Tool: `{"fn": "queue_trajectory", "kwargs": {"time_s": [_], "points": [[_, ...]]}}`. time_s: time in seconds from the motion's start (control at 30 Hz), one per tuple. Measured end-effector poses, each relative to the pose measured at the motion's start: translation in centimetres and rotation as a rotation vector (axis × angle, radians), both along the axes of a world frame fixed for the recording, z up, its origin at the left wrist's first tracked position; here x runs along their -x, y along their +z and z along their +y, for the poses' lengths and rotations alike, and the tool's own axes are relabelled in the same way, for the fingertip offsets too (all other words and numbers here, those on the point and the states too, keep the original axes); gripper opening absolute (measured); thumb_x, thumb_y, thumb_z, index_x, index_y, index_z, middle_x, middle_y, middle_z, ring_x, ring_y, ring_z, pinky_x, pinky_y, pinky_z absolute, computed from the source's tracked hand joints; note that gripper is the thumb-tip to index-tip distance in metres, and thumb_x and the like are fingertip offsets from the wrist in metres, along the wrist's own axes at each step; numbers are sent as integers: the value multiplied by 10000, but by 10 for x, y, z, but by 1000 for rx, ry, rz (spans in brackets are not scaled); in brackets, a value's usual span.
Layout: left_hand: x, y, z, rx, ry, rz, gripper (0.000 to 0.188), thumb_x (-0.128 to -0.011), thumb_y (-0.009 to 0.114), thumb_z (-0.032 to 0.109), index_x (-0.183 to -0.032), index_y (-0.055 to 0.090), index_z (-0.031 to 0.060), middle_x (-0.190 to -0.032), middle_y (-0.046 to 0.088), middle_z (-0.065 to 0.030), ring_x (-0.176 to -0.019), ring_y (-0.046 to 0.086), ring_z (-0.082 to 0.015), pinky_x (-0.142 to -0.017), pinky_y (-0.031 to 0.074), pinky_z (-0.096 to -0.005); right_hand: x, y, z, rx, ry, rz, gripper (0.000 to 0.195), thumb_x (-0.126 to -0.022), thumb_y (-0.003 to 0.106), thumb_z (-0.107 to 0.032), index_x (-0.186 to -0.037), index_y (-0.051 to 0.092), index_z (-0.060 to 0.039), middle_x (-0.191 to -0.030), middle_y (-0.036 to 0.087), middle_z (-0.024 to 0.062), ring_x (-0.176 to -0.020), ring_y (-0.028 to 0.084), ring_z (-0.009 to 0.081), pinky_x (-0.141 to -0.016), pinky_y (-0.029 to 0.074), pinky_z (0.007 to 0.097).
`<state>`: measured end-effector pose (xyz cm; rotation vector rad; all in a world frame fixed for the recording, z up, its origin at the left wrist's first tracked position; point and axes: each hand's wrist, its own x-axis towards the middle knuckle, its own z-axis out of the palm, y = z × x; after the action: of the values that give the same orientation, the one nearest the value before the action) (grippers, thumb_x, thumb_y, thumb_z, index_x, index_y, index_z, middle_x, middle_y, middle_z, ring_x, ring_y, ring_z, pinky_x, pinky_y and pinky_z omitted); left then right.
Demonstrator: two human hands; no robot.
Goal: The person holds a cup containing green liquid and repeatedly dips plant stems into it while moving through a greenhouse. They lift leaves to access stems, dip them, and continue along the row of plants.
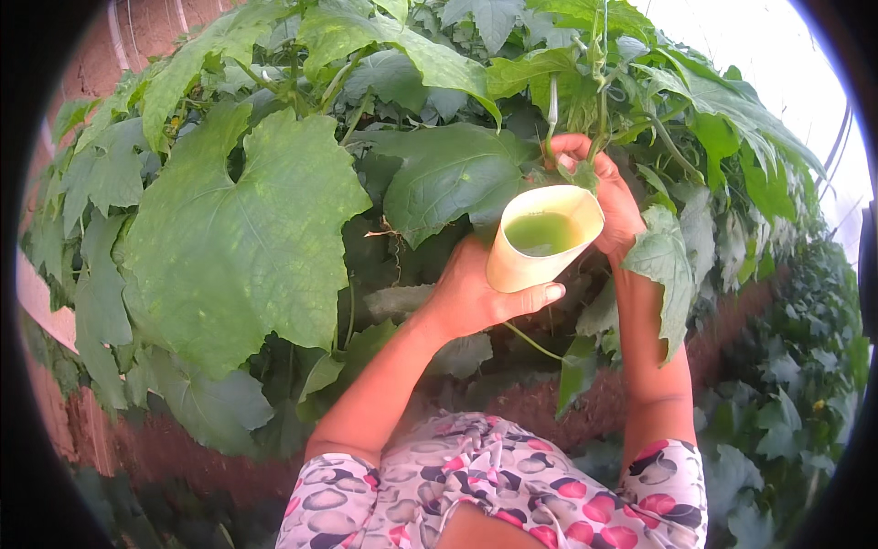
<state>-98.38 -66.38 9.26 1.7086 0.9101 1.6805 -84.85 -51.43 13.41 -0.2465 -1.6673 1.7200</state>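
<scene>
My left hand [480, 288] is wrapped around a pale yellow cup [525, 271], its thumb along the near side. Green liquid [543, 234] fills part of the cup, which tilts slightly. Just beyond the cup's rim, my right hand [610, 199] reaches up among the vine stems. Its thumb and fingers pinch a slender young gourd fruit [549, 147] that has a pale, closed flower tip [553, 103] pointing up. A small leaf [583, 177] hides part of the right fingers, and the cup covers some of the palm.
Large lobed vine leaves [240, 233] crowd the left and front. A drooping leaf [662, 267] hangs over my right forearm. Upright stem and string [602, 75] rise above the right hand. Bare soil [535, 412] shows below, an earthen wall [82, 68] at upper left, and more plants [782, 412] at right.
</scene>
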Motion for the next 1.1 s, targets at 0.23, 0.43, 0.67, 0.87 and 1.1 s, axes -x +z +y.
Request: {"fn": "queue_trajectory", "kwargs": {"time_s": [0.23, 0.43, 0.67, 0.87, 1.1], "points": [[22, 1, 13, 89, -14, -85, 591, -719, 768, 204, -1194, 481, 2, -1012, 605, -43, -845, 564, -108, -755, 469, -280, -19, 20, -9, -75, 167, -55, 170, -882, 610, -240, -890, 571, -75, -805, 552, -2, -673, 459, 99, -603, 339, 238], [37, -7, 10, 167, 129, -58, 354, -711, 752, 169, -978, 587, 6, -880, 629, -62, -797, 594, -149, -726, 486, -305, -29, 42, -12, -257, 321, -276, 244, -862, 597, -285, -803, 529, -57, -698, 465, 25, -655, 417, 132, -592, 305, 264], [53, -18, 12, 161, 190, -59, 364, -696, 734, 156, -991, 590, -2, -910, 628, -78, -822, 600, -161, -723, 487, -309, -21, 48, -16, -176, 293, -366, 222, -825, 637, -233, -801, 565, -24, -795, 596, 83, -642, 454, 118, -568, 334, 257], [67, -13, 13, 220, 163, -40, 645, -700, 747, 176, -1261, 456, 47, -1122, 582, -72, -1019, 565, -181, -909, 437, -334, -18, 70, -17, -185, 474, -465, 265, -864, 613, -301, -768, 551, -61, -774, 583, 45, -632, 444, 91, -584, 341, 235], [66, -4, 5, 146, 161, -38, 682, -657, 742, 137, -1273, 466, 40, -1304, 494, -127, -1146, 520, -206, -955, 409, -334, -16, 69, -15, -131, 403, -498, 263, -860, 609, -309, -801, 559, -58, -807, 583, 43, -621, 465, 93, -562, 355, 229]]}}
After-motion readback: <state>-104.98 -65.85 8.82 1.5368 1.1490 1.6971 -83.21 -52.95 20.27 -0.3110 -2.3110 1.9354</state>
